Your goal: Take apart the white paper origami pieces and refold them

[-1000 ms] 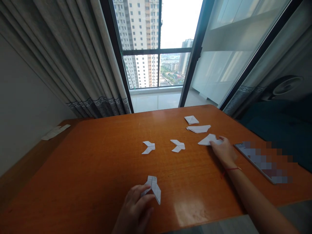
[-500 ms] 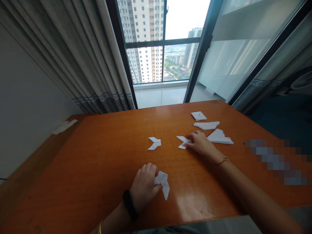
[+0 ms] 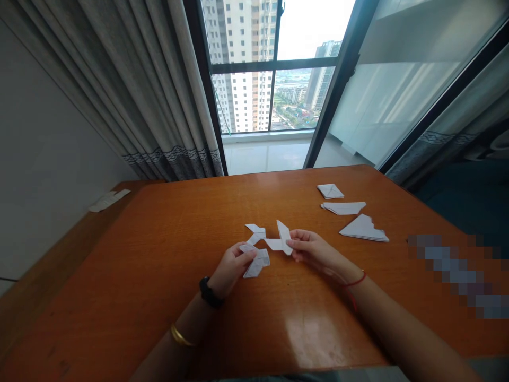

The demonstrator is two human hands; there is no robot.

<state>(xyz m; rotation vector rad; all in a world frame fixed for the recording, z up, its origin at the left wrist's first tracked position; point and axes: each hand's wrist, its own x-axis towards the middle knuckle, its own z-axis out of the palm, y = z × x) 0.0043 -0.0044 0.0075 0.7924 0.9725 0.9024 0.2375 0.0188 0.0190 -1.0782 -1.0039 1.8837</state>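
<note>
Between the thumb and fingers of my left hand point(image 3: 229, 268) is a folded paper piece point(image 3: 258, 259) with angled arms, held just over the table. My right hand point(image 3: 314, 250) pinches a second folded paper piece point(image 3: 283, 239) by its right end, its two arms spread up and to the left. The two pieces are close but apart. Behind them a third V-armed paper piece point(image 3: 258, 232) lies on the table, partly hidden by the piece in my left hand.
On the right of the brown wooden table point(image 3: 178, 223) lie a folded paper square point(image 3: 330, 191), a long folded paper strip point(image 3: 344, 208) and a folded paper wedge point(image 3: 363, 229). A blurred-out object point(image 3: 457, 276) is at the right edge. Paper point(image 3: 109, 200) rests on the far left ledge.
My right hand has lifted its paper piece off the table and brought it left and nearer. My left hand has moved up and forward with its piece, now turned.
</note>
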